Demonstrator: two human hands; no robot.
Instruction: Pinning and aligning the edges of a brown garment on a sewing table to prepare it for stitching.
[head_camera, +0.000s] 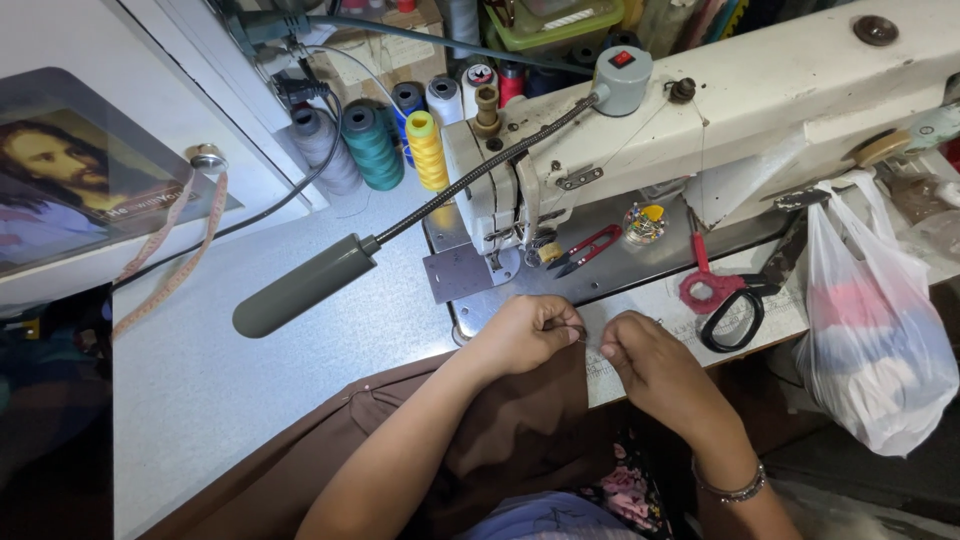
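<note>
A pale grey counter (250, 370) in a crowded sewing corner carries a cream industrial sewing machine (720, 110), with cones of thread (372, 145) in grey, teal, blue and yellow ranked at 12 o'clock of the hands. Both hands work close together at the counter's front edge, at 6 o'clock of the machine's needle. The left hand (525, 335) is clenched, thumb and forefinger pinched shut on a fold of brown fabric (510, 430) that spills from the counter down into the lap. The right hand (655, 365), a beaded bracelet (732, 490) on its wrist, has its fingers curled tight with the tips just beside those of the left; whether its grip grasps a thread or something too small to make out cannot be told. A grey gooseneck lamp (305, 285) lies at 10 o'clock of the hands, red thread snips (585, 250) at 12 o'clock, red-and-black scissors (725, 295) at 2 o'clock, and a white plastic bag (870, 350) hangs at 3 o'clock.
</note>
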